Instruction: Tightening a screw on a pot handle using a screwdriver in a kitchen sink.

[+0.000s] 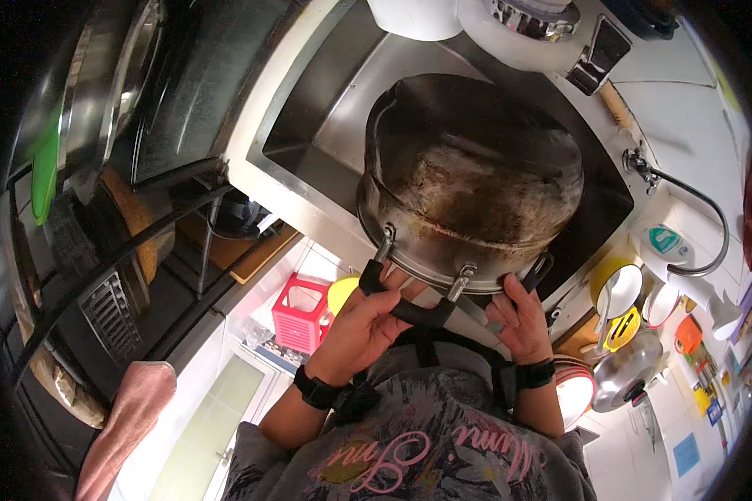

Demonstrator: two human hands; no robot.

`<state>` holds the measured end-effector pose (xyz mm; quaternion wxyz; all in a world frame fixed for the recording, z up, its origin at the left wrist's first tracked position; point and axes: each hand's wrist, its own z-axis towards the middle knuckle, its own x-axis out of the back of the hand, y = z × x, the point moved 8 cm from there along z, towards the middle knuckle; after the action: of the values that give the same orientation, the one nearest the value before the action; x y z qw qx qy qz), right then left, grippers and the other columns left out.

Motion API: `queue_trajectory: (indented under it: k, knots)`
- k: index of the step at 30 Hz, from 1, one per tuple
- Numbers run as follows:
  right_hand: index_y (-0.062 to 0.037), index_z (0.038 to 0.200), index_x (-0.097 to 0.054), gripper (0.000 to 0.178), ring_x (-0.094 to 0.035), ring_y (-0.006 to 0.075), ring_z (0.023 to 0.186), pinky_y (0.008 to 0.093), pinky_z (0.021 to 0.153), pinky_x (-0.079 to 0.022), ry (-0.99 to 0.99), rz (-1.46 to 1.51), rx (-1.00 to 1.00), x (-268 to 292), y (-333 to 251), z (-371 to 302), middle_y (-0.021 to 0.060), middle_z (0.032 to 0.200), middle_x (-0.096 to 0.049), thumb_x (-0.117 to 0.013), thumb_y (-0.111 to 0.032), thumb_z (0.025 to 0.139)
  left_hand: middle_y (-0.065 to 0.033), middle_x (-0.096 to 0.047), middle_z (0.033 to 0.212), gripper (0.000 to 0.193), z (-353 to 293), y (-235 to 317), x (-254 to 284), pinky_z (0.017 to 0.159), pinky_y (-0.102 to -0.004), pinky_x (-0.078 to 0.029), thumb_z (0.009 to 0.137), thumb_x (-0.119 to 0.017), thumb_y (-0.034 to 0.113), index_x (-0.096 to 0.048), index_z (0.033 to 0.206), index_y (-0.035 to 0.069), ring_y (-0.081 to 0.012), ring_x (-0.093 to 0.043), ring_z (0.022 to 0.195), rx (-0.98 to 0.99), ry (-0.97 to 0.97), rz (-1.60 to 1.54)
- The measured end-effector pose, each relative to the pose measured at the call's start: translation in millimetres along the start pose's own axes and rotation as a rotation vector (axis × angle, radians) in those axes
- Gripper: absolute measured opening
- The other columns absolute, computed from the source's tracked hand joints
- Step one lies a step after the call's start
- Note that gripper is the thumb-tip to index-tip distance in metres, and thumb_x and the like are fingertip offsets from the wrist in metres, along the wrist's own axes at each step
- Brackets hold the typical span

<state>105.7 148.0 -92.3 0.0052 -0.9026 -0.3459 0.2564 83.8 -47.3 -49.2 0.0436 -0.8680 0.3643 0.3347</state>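
Observation:
A large, deep metal pot, scorched brown and black, is tilted above the steel sink. My left hand is closed round its black loop handle, which joins the metal by two shiny brackets. On the near right side, my right hand grips the pot's edge between thumb and fingers. A second dark handle shows just above that hand. The fingertips under the pot are partly hidden.
A tap with a curved spout stands right of the sink, beside a white bottle. Yellow and white bowls and a metal lid lie at the near right. White vessels edge the far side. A black rack fills the left.

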Motion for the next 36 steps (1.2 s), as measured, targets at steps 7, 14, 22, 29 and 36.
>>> queue_trajectory:
  k: [7, 14, 22, 29, 36]
  knots:
    - [-0.0098, 0.100, -0.054, 0.009, -0.037, 0.0063, 0.046, 0.0233, 0.047, -0.035, 0.072, -0.043, 0.032, 14.6, -7.6, -5.7, -0.0051, 0.075, -0.053, -0.055, -0.017, 0.095, -0.0082, -0.030, 0.147, 0.053, -4.3, -14.8, -6.2, 0.098, -0.0507, -0.047, 0.095, -0.042, 0.000, -0.023, 0.142, 0.014, -0.0272, -0.036, 0.133, 0.104, -0.074, 0.010]
    - [-0.0067, 0.108, -0.056, 0.018, -0.051, 0.0094, 0.062, 0.0242, 0.053, -0.042, -0.088, -0.295, 0.114, 30.4, -15.9, -10.0, 0.0016, 0.087, -0.061, -0.052, -0.019, 0.095, -0.0050, -0.023, 0.149, 0.057, -2.1, -11.0, -17.4, 0.096, -0.0471, -0.050, 0.093, -0.045, -0.003, -0.022, 0.143, 0.013, -0.0258, -0.033, 0.134, 0.096, -0.099, 0.110]
    - [-0.0006, 0.092, -0.061, 0.039, -0.052, 0.0160, 0.061, 0.0288, 0.055, -0.041, 0.325, -1.202, 0.767, -21.0, -67.8, -72.2, 0.0083, 0.077, -0.058, -0.035, -0.030, 0.099, -0.0037, -0.025, 0.149, 0.062, -0.8, -6.5, -24.8, 0.093, -0.0451, -0.052, 0.092, -0.046, -0.006, -0.019, 0.144, 0.012, -0.0262, -0.033, 0.134, 0.096, -0.127, 0.244]
    - [-0.0021, 0.110, -0.062, 0.029, -0.062, 0.0281, 0.090, 0.0366, 0.077, -0.051, -0.404, -1.407, 0.958, -149.4, -59.3, -73.5, 0.0136, 0.104, -0.063, -0.049, -0.021, 0.093, -0.0044, -0.028, 0.147, 0.066, -0.1, -2.5, -24.2, 0.094, -0.0425, -0.050, 0.090, -0.050, -0.006, -0.018, 0.145, 0.010, -0.0228, -0.037, 0.131, 0.122, -0.136, 0.269]
    - [-0.0064, 0.120, -0.059, 0.046, -0.060, 0.0318, 0.105, 0.0378, 0.089, -0.050, -0.782, -1.501, 0.777, -155.9, -18.9, -55.5, 0.0153, 0.113, -0.060, -0.055, -0.012, 0.075, -0.0082, -0.048, 0.134, 0.066, -2.2, 2.7, -14.6, 0.101, -0.0323, -0.039, 0.086, -0.065, 0.010, -0.028, 0.141, 0.004, -0.0168, -0.046, 0.122, -0.021, -0.162, 0.558]
